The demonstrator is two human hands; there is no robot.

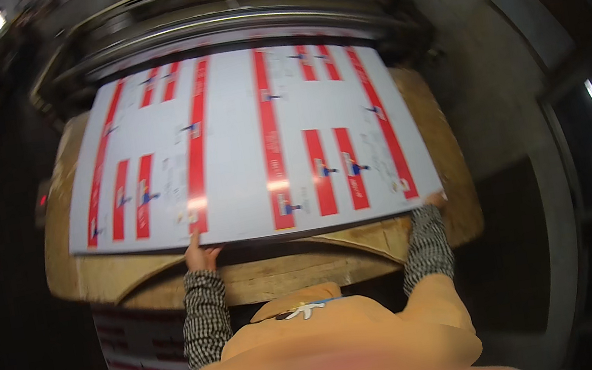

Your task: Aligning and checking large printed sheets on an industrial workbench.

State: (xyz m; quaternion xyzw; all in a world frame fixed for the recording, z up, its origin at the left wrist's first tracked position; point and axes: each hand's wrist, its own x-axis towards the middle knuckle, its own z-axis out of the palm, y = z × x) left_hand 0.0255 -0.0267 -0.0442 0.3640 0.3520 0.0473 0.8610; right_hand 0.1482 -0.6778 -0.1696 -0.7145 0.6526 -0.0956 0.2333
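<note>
A large white printed sheet (236, 140) with red stripes and small blue marks lies in front of me, its far end reaching the machine's rollers. Whether it is a single sheet or the top of a thin stack, I cannot tell. My left hand (202, 256) grips the near edge left of the middle, one finger or thumb on top and the rest partly hidden at the edge. At the near right corner, my right hand (434, 200) is closed on the sheet, its fingers small and partly hidden.
Under the sheet is a wooden board (271, 277) with a curved cutout at its front. Beyond stands a machine with long metal rollers (233, 22). Lower left, more red-striped printed sheets (143, 368) lie below the board. A pale frame (558, 222) stands at right.
</note>
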